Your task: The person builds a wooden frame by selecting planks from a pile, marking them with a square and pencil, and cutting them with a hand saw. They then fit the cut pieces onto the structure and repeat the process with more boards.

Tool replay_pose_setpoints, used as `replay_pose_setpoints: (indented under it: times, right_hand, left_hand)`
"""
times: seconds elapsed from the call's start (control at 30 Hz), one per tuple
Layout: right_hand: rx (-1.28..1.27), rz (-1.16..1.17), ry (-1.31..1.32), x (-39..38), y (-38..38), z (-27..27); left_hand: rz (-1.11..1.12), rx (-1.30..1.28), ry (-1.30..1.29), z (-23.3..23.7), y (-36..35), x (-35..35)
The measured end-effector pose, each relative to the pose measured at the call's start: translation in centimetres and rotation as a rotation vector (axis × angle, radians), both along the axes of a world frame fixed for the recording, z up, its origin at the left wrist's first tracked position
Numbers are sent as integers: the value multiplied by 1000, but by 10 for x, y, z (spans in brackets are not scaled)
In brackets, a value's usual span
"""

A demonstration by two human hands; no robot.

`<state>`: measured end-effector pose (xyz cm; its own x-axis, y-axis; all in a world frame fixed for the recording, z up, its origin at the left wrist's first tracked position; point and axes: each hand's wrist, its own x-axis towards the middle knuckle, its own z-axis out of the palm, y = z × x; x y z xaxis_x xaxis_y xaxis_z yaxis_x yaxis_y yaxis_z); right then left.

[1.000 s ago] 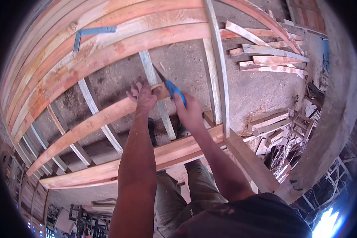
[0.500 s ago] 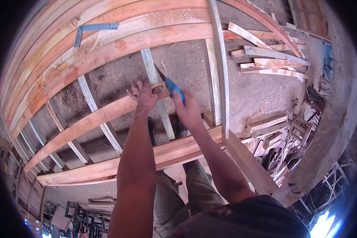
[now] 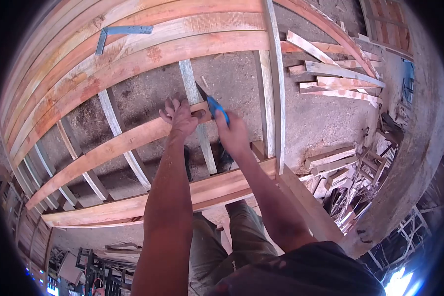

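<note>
A long curved wooden board (image 3: 118, 146) lies across several narrow crosspieces. My left hand (image 3: 181, 118) grips it near its right end, thumb along the face and fingers bent over the far edge. In my right hand (image 3: 233, 134) is a handsaw (image 3: 215, 106) with a blue handle. Its dark blade points up and left, right at the end of the board under my left hand. Beneath that end runs a pale crosspiece (image 3: 202, 143).
Curved planks (image 3: 202, 45) lie side by side at the far side, carrying a metal bevel square (image 3: 126, 30). Nearer me is a long beam (image 3: 103, 212). Offcuts (image 3: 340, 81) are piled at upper right, with scrap wood (image 3: 355, 192) lower down. A thick timber (image 3: 404, 163) stands at right.
The view has shifted slightly. The saw has moved a little against the board's end, while my left hand keeps its place on the board.
</note>
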<state>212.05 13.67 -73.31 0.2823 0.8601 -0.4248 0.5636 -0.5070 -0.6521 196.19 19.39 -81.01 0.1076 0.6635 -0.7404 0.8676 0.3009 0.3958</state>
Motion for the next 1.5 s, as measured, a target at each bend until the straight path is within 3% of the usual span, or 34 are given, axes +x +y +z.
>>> replay_pose_setpoints:
  times: [0.07,0.13,0.23,0.37,0.43,0.53,0.67,0.77,0.87,0.93,1.03,1.17,1.2,1.3,1.43,1.5]
  right_hand:
    - [-24,-80,9,14,-49,67]
    - [-224,-245,115,20,-83,158]
    - [-191,-281,84,18,-99,175]
    - [-71,-100,35,9,-44,32]
    - [-131,-49,23,0,7,8]
    - [13,-7,46,10,-33,27]
    - [-252,-264,94,23,-107,183]
    - [-231,-233,25,22,-103,157]
    - [-124,-137,33,5,-43,46]
    - [-148,-55,36,0,-13,11]
    - [-104,-63,51,3,-18,23]
    - [-219,-232,85,21,-114,171]
    - [-233,-278,109,21,-121,186]
    - [-348,-148,-51,25,-104,128]
    - [-101,-59,27,9,-42,15]
    - [-126,-8,19,7,-41,27]
  left_hand:
    - [6,4,-4,-8,-3,-1]
    - [18,10,-26,-11,-6,-1]
    - [52,21,-51,-9,-5,-1]
    - [37,26,-18,-13,1,-1]
    - [20,8,-8,-10,-13,-1]
    - [9,18,-10,-6,-2,-2]
    - [15,35,-33,-11,-8,-2]
    - [8,10,-12,-14,-10,0]
    - [2,6,14,-9,0,-2]
    - [-5,-43,5,2,1,0]
    - [16,37,-38,-6,-5,-3]
    - [19,48,-37,-18,-15,-2]
    - [23,39,-42,-11,-12,-1]
    - [39,16,-37,-1,-5,2]
    - [-18,1,32,-11,-5,0]
    - [-10,18,14,-12,-9,-2]
